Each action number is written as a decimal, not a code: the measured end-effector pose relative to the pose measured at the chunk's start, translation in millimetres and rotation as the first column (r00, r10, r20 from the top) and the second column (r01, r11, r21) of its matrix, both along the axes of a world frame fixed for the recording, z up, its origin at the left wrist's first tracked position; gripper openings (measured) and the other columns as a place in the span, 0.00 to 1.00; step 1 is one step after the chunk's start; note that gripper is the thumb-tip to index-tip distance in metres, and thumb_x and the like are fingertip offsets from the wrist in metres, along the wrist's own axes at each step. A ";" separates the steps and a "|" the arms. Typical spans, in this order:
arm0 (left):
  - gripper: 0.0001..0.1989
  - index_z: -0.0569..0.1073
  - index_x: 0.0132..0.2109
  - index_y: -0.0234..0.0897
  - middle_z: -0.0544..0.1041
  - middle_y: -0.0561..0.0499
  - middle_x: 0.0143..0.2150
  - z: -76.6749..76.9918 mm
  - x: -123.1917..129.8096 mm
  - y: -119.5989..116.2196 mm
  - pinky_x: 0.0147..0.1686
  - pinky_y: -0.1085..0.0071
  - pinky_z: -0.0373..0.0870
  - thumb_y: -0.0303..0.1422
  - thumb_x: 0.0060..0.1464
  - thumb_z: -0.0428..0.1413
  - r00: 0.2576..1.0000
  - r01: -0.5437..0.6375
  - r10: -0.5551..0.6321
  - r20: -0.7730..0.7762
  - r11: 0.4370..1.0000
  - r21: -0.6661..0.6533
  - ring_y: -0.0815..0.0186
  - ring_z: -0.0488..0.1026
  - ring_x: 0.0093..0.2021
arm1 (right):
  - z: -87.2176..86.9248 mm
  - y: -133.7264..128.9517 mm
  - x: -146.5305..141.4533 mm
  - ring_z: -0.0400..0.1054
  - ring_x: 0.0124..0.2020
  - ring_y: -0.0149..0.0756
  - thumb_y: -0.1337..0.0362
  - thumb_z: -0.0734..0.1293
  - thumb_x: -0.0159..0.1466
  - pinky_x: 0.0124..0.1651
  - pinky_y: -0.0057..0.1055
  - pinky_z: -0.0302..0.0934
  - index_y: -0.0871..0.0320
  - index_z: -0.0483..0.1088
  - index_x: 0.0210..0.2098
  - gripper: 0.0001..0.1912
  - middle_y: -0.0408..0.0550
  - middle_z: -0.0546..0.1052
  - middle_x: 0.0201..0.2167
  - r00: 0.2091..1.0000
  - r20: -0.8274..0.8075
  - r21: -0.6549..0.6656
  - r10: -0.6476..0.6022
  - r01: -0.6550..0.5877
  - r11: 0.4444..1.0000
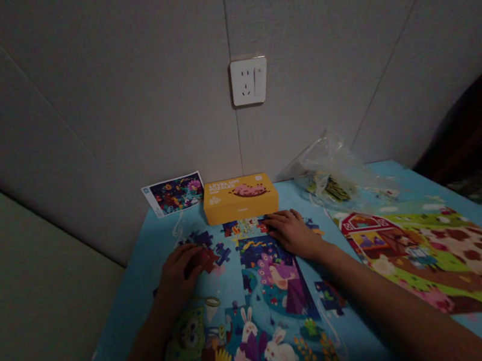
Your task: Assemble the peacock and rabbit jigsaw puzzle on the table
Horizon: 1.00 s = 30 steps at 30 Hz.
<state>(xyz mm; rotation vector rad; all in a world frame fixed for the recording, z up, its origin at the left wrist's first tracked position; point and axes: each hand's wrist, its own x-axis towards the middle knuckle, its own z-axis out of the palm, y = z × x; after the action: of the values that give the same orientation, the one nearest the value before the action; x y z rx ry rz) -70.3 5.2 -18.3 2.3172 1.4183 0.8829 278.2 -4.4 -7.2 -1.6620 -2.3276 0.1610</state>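
My left hand [178, 276] is pinched on a dark red puzzle piece [208, 259], left of the partly joined jigsaw puzzle [270, 285]. Dark blue loose pieces [222, 253] lie just beside that hand. My right hand [293, 233] rests palm down at the puzzle's top right, fingers stretched out, its fingertips at a small reddish piece [263, 226]. The joined part shows white rabbits, a pink and purple bird and plants. More loose pieces [330, 297] lie right of the puzzle, partly hidden by my right forearm.
A yellow puzzle box [241, 206] stands behind the puzzle by the wall. A picture card [175, 194] leans to its left. On the right are a clear plastic bag [332, 175] and a farm puzzle [436, 259]. A wall socket [250, 81] is above the blue table [121, 321].
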 end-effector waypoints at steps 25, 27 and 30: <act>0.25 0.77 0.46 0.39 0.76 0.45 0.46 18.9 -33.7 4.2 0.48 0.59 0.69 0.49 0.45 0.61 0.939 -0.324 0.300 -0.168 0.936 -0.135 0.53 0.73 0.47 | -8.6 3.7 1.9 0.65 0.49 0.46 0.64 0.62 0.67 0.53 0.44 0.56 0.55 0.72 0.51 0.14 0.53 0.73 0.51 1.000 -0.007 0.109 0.015 -0.014 0.994; 0.27 0.77 0.46 0.40 0.75 0.45 0.47 20.2 -29.5 1.7 0.49 0.58 0.67 0.49 0.40 0.64 0.945 -0.283 0.246 -0.217 0.946 -0.161 0.52 0.72 0.49 | -7.6 3.3 1.2 0.65 0.49 0.46 0.64 0.62 0.68 0.53 0.45 0.57 0.54 0.72 0.52 0.14 0.53 0.73 0.51 1.000 -0.006 0.098 0.010 -0.010 0.995; 0.27 0.75 0.47 0.39 0.76 0.45 0.47 22.9 -26.3 -0.7 0.48 0.60 0.67 0.48 0.39 0.65 0.954 -0.263 0.222 -0.202 0.943 -0.206 0.52 0.73 0.49 | -6.5 2.9 0.4 0.65 0.49 0.47 0.64 0.61 0.68 0.53 0.45 0.57 0.55 0.72 0.52 0.15 0.53 0.73 0.51 1.000 -0.001 0.082 0.006 -0.006 0.997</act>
<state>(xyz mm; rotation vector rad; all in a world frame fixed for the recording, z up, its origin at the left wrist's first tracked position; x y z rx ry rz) -96.6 4.5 4.5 2.1182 1.8074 0.5454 278.5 -1.5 -13.7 -1.6156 -2.3065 0.0669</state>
